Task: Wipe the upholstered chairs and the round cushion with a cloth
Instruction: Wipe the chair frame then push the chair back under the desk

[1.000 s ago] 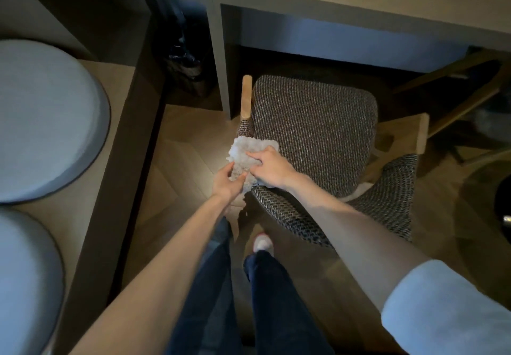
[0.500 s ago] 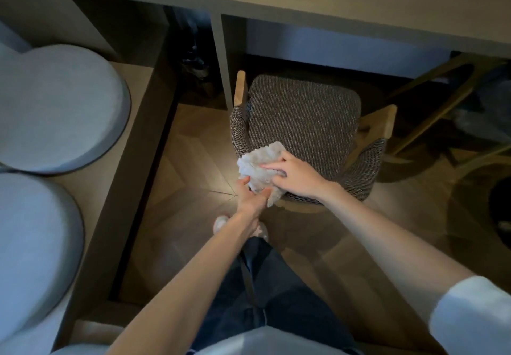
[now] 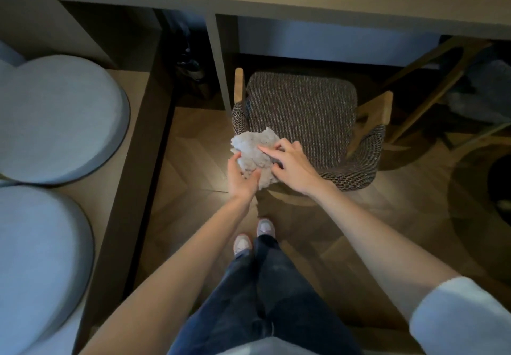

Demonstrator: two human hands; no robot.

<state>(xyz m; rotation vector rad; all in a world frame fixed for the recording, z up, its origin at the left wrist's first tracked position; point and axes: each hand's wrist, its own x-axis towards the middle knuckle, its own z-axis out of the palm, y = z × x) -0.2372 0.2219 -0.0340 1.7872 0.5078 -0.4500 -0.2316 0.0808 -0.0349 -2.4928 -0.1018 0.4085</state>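
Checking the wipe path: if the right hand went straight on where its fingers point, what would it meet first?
The cloth; the right hand seems to pinch it.

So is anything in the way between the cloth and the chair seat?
Nothing visible is. The left hand and right hand hold the cloth over the near left corner of the chair, and the seat just beyond it is bare.
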